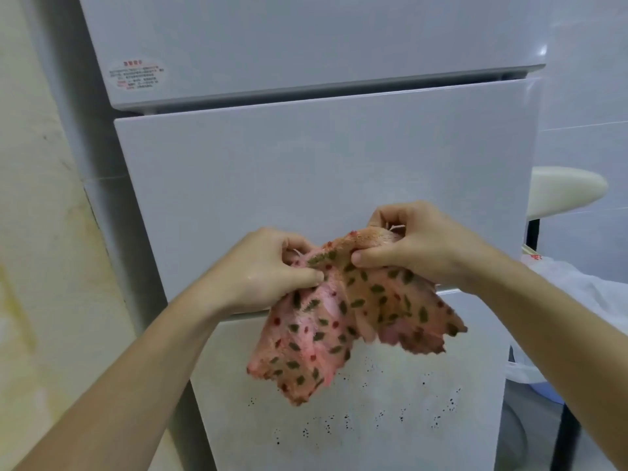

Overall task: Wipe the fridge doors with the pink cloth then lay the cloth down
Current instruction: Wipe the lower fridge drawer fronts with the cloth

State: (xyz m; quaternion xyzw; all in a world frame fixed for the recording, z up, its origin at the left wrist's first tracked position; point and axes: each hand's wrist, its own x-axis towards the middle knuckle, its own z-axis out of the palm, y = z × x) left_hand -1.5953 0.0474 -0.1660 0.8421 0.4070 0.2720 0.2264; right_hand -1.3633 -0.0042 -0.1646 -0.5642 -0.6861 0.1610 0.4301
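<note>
While the left hand (pixel 268 270) and right hand (pixel 421 246) each pinch its top edge, thumbs in front, the cloth (pixel 339 328) hangs bunched between them. It hangs over the seam between the middle door (pixel 323 164) and lower door (pixel 373 430); contact with either can't be told. Dark specks (pixel 343 423) dot the lower door. Sticker (pixel 137 76) sits on the upper door (pixel 306 39), left.

On the left of the frame we see a stained, yellowed wall (pixel 40 198). At the upper right we find a pale tiled wall (pixel 584 96). Below it sit a cream rounded top (pixel 567 192) on a black leg (pixel 532 232), a white plastic bag (pixel 577 290) and a blue tub (pixel 543 390).
</note>
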